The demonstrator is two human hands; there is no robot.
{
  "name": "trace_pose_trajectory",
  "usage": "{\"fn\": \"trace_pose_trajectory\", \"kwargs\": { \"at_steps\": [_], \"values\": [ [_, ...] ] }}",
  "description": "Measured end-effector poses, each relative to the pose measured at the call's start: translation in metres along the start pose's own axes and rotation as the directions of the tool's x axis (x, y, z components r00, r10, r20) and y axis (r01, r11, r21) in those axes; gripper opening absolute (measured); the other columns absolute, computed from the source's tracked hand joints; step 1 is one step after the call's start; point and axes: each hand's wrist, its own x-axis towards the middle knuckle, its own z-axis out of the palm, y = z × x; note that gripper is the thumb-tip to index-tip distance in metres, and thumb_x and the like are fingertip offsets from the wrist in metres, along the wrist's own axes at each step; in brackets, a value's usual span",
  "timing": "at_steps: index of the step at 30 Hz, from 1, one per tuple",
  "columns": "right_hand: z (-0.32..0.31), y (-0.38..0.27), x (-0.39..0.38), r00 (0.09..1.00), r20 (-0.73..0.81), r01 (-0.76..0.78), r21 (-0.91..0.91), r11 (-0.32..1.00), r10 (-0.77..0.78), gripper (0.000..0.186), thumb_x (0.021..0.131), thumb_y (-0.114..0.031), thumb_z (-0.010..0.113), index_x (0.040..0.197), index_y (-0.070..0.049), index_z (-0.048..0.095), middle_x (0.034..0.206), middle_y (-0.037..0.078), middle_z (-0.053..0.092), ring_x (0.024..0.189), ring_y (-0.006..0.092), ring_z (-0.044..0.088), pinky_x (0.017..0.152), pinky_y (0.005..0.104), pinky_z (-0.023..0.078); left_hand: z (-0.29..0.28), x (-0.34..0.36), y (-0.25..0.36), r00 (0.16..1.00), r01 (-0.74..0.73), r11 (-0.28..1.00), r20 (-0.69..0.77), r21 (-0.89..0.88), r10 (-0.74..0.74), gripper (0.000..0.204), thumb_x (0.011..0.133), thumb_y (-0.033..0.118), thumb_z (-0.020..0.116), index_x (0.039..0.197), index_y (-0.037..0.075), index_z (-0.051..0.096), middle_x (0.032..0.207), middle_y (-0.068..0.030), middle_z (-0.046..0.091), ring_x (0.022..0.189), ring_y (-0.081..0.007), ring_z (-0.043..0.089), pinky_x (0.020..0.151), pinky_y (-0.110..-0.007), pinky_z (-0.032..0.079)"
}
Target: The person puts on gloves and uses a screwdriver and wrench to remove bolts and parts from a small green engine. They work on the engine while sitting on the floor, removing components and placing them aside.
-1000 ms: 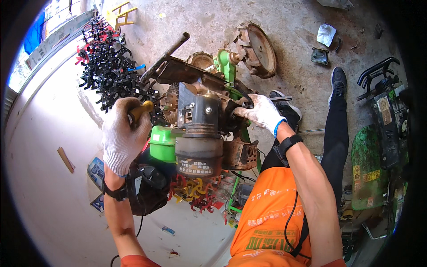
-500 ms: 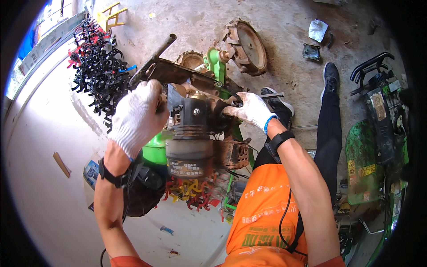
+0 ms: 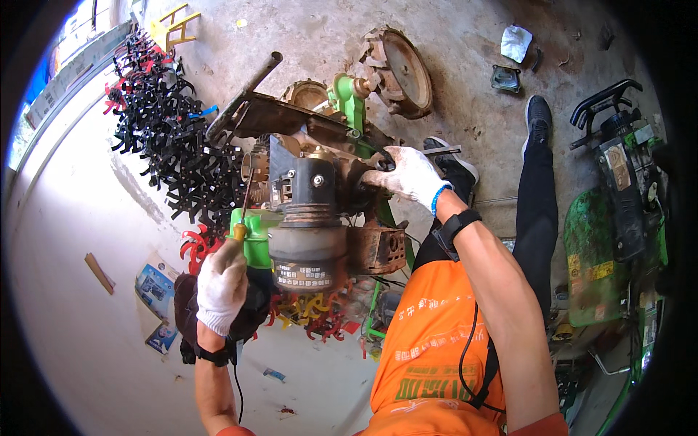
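Observation:
In front of me stands a small engine (image 3: 305,189) on a rusty tiller frame, with a black upper housing and a round, greyish air filter bowl (image 3: 308,247). My left hand (image 3: 222,283), in a white knit glove, is closed round the yellow handle of a screwdriver (image 3: 243,218). Its shaft points away from me beside the engine's left side and a bright green part (image 3: 254,236). My gloved right hand (image 3: 411,174) is bent against the engine's right side, thumb towards the black housing. What its fingers hold is hidden; a dark metal bar (image 3: 443,151) sticks out beyond it.
A lugged wheel (image 3: 398,73) is beyond the frame. Black tiller blades (image 3: 167,131) are heaped at left, near a yellow stool (image 3: 174,27). Another green machine (image 3: 611,218) stands at right. A white cloth (image 3: 516,43) and a square metal part (image 3: 506,78) lie on the floor.
My left hand has drawn back towards me from the engine's left side, and the screwdriver now shows in it. My right hand stays at nearly the same place.

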Motion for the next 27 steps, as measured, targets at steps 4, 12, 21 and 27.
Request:
{"fn": "trace_pose_trajectory", "kwargs": {
  "at_steps": [4,12,21,27],
  "values": [
    [0.001,-0.001,-0.002,0.999,-0.022,0.022,-0.033,0.999,-0.022,0.068,0.086,-0.056,0.087,0.131,-0.005,0.077,0.123,0.022,0.079,0.117,0.0363,0.075,0.103,0.0435,0.056,0.012,-0.024,-0.028,0.987,-0.059,0.998,-0.151,-0.016,0.056,0.035,0.072,-0.015,0.077,0.100,0.006,0.072,0.126,-0.0228,0.076,0.100,-0.0406,0.076,0.086,-0.046,0.063],
    [0.017,0.013,-0.003,0.997,-0.070,0.045,0.085,0.995,-0.039,0.053,0.095,-0.047,0.086,0.129,-0.006,0.079,0.123,0.016,0.081,0.114,0.0278,0.074,0.104,0.0394,0.055,-0.008,-0.038,0.001,0.968,0.079,0.992,-0.229,-0.099,-0.100,0.043,0.080,-0.016,0.078,0.115,0.006,0.066,0.135,-0.0216,0.073,0.111,-0.0405,0.076,0.093,-0.046,0.063],
    [0.053,0.044,0.016,0.966,-0.259,0.043,0.175,0.984,0.004,0.044,0.090,-0.038,0.093,0.117,-0.005,0.080,0.105,0.009,0.081,0.097,0.0192,0.071,0.095,0.0363,0.056,-0.026,-0.014,0.012,0.954,0.118,0.985,-0.262,-0.126,-0.147,0.054,0.080,-0.013,0.080,0.128,0.005,0.064,0.134,-0.0240,0.073,0.121,-0.0406,0.075,0.105,-0.047,0.060],
    [0.037,0.039,0.012,0.990,-0.138,0.051,0.224,0.973,-0.020,0.045,0.090,-0.040,0.092,0.116,-0.005,0.080,0.104,0.012,0.081,0.096,0.0232,0.072,0.089,0.0383,0.057,-0.050,0.038,0.012,0.935,0.169,0.978,-0.295,-0.123,-0.198,0.049,0.076,-0.007,0.086,0.122,0.002,0.072,0.119,-0.0198,0.076,0.101,-0.0342,0.077,0.092,-0.041,0.062]
  ]
}}
